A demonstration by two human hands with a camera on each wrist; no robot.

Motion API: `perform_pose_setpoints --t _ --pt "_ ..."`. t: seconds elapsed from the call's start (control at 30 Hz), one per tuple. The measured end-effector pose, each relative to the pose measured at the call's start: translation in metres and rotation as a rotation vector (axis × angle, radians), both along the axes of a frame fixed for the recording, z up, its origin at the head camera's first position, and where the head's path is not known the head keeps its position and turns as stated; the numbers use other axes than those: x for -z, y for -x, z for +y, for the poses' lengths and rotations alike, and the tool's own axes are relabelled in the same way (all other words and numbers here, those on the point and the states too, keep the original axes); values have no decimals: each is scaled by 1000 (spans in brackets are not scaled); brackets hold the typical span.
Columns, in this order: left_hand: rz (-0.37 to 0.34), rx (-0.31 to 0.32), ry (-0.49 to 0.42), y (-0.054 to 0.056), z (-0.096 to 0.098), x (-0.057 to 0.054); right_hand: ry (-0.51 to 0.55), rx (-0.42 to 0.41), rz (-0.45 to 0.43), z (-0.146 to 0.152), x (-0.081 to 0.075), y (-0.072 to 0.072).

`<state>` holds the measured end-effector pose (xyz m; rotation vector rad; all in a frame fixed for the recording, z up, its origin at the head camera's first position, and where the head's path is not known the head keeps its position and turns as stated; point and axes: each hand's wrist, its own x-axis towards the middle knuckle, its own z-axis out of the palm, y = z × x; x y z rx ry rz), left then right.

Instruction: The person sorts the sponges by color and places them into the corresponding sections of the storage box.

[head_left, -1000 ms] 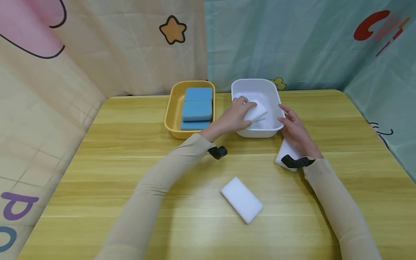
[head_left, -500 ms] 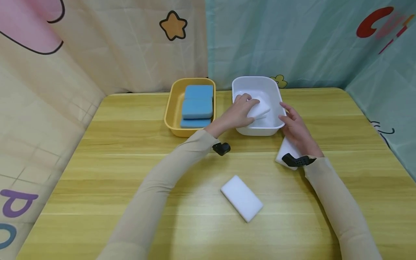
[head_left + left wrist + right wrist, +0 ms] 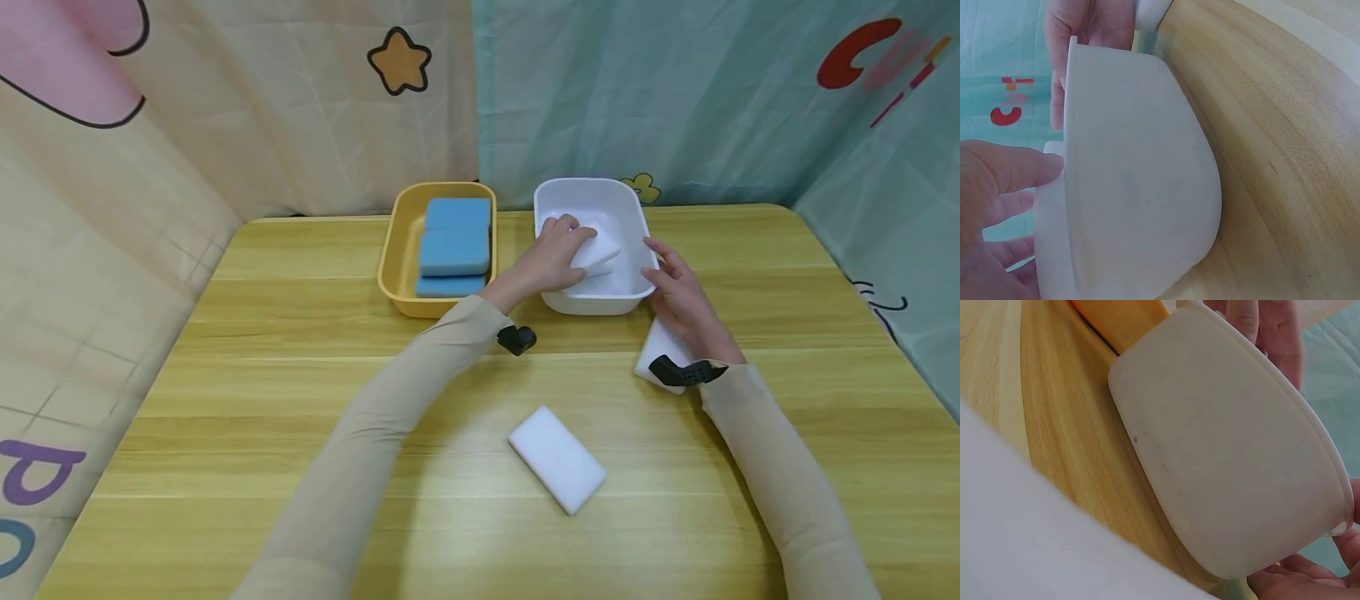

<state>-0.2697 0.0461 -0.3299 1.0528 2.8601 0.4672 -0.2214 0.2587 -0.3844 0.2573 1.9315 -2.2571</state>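
Observation:
In the head view my left hand [image 3: 551,257] reaches over the near left side of the white bin [image 3: 596,307] and grips a white sponge [image 3: 598,248] inside it. That sponge sits tilted, and the edge of another white piece [image 3: 602,270] shows just beneath it. My right hand [image 3: 678,302] holds the bin's right rim, thumb and fingers at its edge. Under the right wrist lies a white sponge [image 3: 658,357], partly covered. One more white sponge [image 3: 558,460] lies flat on the table nearer me. In the left wrist view the bin wall [image 3: 1141,169] hides the bin's inside.
A yellow bin [image 3: 397,258] stands left of the white one, with several blue sponges [image 3: 453,250] stacked in it. Both bins are near the back edge of the wooden table [image 3: 262,400]. Curtains [image 3: 637,92] hang behind and at the sides.
My left forearm has shifted slightly right and forward, the hand still gripping the sponge in the white bin. My right hand stays at the rim.

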Motion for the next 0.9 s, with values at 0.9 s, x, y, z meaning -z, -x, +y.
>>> perform_pose_setpoints --t 0.9 --pt "-3 -64 -11 16 16 11 -26 -6 17 0 0 2"
